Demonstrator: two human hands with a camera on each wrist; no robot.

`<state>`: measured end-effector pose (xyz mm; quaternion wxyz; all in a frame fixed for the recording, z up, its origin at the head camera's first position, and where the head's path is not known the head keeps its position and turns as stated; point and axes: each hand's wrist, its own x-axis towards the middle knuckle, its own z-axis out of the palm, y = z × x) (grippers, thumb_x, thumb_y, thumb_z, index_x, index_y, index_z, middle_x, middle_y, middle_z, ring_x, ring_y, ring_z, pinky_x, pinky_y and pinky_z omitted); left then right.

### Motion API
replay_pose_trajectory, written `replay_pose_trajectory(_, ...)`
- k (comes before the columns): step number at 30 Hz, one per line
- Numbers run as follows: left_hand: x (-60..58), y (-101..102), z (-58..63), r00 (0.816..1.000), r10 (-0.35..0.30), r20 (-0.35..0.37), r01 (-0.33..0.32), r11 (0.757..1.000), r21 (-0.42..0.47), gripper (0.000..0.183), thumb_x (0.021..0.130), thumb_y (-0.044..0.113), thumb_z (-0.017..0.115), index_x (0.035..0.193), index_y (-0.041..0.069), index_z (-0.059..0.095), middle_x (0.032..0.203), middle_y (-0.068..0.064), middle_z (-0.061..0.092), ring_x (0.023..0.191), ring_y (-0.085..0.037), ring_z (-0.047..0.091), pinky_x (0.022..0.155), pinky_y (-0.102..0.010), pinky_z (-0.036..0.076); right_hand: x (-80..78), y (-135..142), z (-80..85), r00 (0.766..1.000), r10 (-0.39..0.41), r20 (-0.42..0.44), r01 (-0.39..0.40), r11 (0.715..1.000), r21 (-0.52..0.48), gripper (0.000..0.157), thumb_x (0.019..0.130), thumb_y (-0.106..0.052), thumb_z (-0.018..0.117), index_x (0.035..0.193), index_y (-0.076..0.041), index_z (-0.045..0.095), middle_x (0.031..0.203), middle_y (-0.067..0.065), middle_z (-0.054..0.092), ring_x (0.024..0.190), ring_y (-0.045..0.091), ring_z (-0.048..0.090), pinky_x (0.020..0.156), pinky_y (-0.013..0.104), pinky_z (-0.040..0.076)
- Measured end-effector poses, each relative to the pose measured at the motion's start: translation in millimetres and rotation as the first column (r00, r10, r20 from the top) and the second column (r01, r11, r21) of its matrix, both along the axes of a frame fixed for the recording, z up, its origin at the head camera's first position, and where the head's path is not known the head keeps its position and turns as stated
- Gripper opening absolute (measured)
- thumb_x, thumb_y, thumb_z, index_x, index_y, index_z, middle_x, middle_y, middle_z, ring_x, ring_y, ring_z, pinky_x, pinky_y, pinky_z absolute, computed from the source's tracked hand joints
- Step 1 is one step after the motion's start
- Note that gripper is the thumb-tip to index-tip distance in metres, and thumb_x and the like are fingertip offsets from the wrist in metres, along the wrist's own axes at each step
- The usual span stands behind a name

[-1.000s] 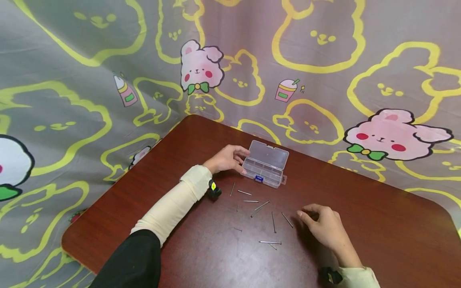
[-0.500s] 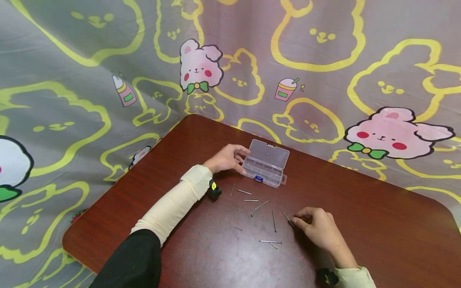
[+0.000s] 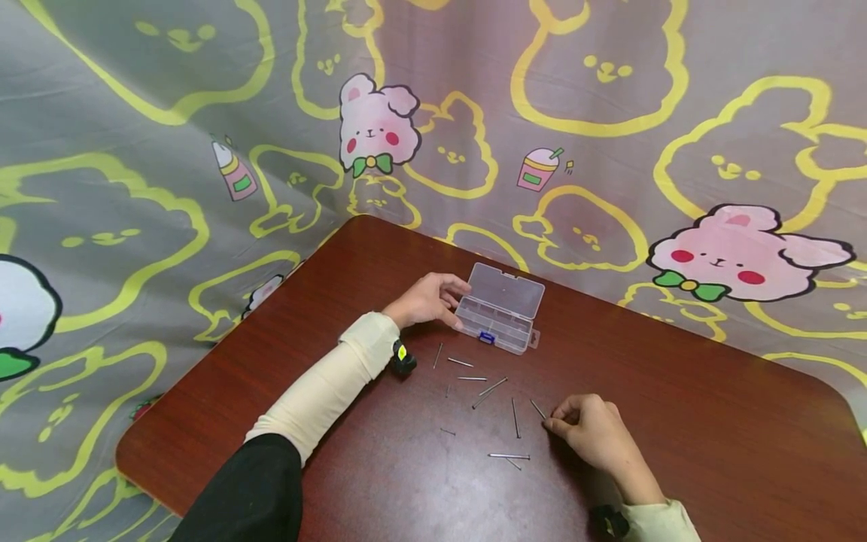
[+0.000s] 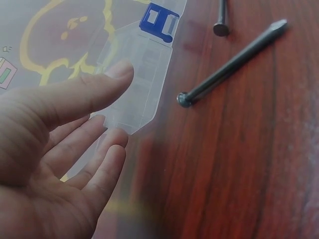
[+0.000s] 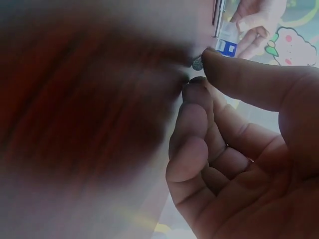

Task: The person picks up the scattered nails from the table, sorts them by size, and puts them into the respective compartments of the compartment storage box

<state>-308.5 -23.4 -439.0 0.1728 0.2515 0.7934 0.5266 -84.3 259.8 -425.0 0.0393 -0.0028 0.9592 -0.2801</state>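
A clear plastic compartment box [image 3: 494, 324] with a blue latch stands on the table, its lid raised. My left hand [image 3: 427, 298] rests at the box's left end. In the left wrist view the thumb [image 4: 99, 92] lies across the end, with the loosely bent fingers beside it. My right hand [image 3: 594, 433] is low over the table, thumb and forefinger at the near end of a nail [image 3: 537, 409]. In the right wrist view that nail's head [image 5: 198, 63] shows by the thumb tip, and a gap parts thumb and forefinger.
Several more nails of different lengths lie scattered between the hands, among them a long nail [image 3: 508, 456] near the front. The brown table [image 3: 711, 421] meets a patterned curtain [image 3: 474, 113] behind. A wrist camera [image 3: 403, 357] sits on the left sleeve.
My right hand has moved left and slightly nearer, bringing its thumb and forefinger to the nail's near end. The left hand and the box have stayed in place.
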Motion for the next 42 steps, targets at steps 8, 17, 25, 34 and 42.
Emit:
replay_pose_trajectory(8,0.6,-1,-0.8,1.0,-0.005,0.014,0.004,1.0,0.026,0.069,0.063,-0.004,0.094,0.126,0.005,0.067,0.126,-0.008,0.065,0.104,-0.025,0.063,0.081,-0.032,0.058,-2.0,-5,-1.6,0.999,0.035,0.001,-0.035,0.999,0.024,0.016,0.082,-0.007,0.076,0.071,-0.016,0.071,0.066,-0.009,0.062,0.062,0.012,0.051,0.058,0.033,0.045)
replay_pose_trajectory(17,0.7,0,-2.2,1.0,-0.008,0.022,0.007,0.999,0.034,0.069,0.064,-0.004,0.093,0.127,0.004,0.066,0.127,-0.008,0.064,0.104,-0.025,0.063,0.081,-0.032,0.057,-1.7,-9,-0.1,0.996,0.086,0.031,-0.088,0.991,0.096,0.028,0.085,-0.003,0.066,0.061,-0.015,0.055,0.058,-0.006,0.044,0.058,0.014,0.042,0.052,0.031,0.037)
replay_pose_trajectory(25,1.6,-1,-1.5,1.0,-0.004,0.01,0.004,1.0,0.023,0.069,0.065,-0.003,0.093,0.129,0.003,0.065,0.127,-0.009,0.064,0.103,-0.025,0.063,0.081,-0.032,0.057,-4.6,-2,6.6,0.994,0.103,-0.036,-0.102,0.994,0.03,0.011,0.091,-0.003,0.067,0.083,-0.01,0.069,0.073,-0.004,0.058,0.065,0.014,0.048,0.057,0.033,0.042)
replay_pose_trajectory(34,2.3,-1,0.1,1.0,0.006,0.014,-0.006,1.0,0.008,0.069,0.066,-0.003,0.093,0.129,0.003,0.066,0.127,-0.009,0.064,0.103,-0.025,0.063,0.08,-0.031,0.057,-12.3,6,10.2,1.0,-0.008,-0.018,0.006,0.993,-0.114,0.007,0.095,-0.005,0.066,0.092,-0.007,0.072,0.081,-0.001,0.063,0.074,0.017,0.052,0.065,0.032,0.044)
replay_pose_trajectory(42,2.4,0,-0.1,1.0,0.01,0.018,-0.01,1.0,0.014,0.069,0.066,-0.004,0.093,0.129,0.003,0.065,0.127,-0.01,0.064,0.103,-0.025,0.063,0.08,-0.031,0.058,-23.2,8,6.4,0.999,-0.024,-0.048,0.014,0.978,-0.206,0.01,0.096,-0.001,0.064,0.092,-0.003,0.072,0.075,0.001,0.06,0.07,0.016,0.053,0.06,0.027,0.042)
